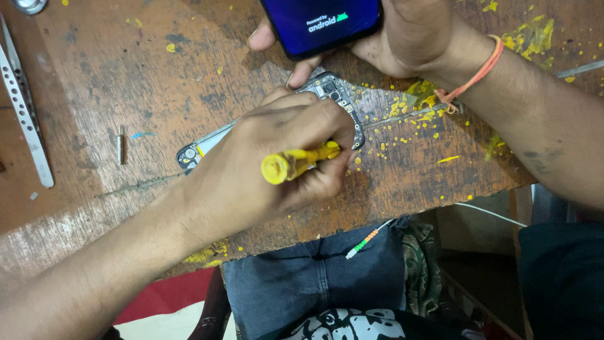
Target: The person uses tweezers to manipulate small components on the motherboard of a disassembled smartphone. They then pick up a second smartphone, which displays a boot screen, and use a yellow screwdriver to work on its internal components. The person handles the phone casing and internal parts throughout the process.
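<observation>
My left hand point(251, 182) grips a yellow-handled screwdriver point(296, 162), its handle end pointing toward me. The hand rests on an opened phone point(333, 89) that lies flat on the worn wooden table point(126, 75), its camera module and circuit board showing. The hand hides most of that phone and the screwdriver's tip. Just beyond it, my right hand point(409, 38), with an orange thread around the wrist, holds a second phone point(321, 22) with a lit dark blue screen, fingers curled under its lower edge.
Metal tweezers point(25, 107) lie at the table's left edge, and a small metal bit point(119, 143) lies nearer the opened phone. Yellow flecks dot the right side. A white cable point(365, 242) hangs over the table's near edge above my lap.
</observation>
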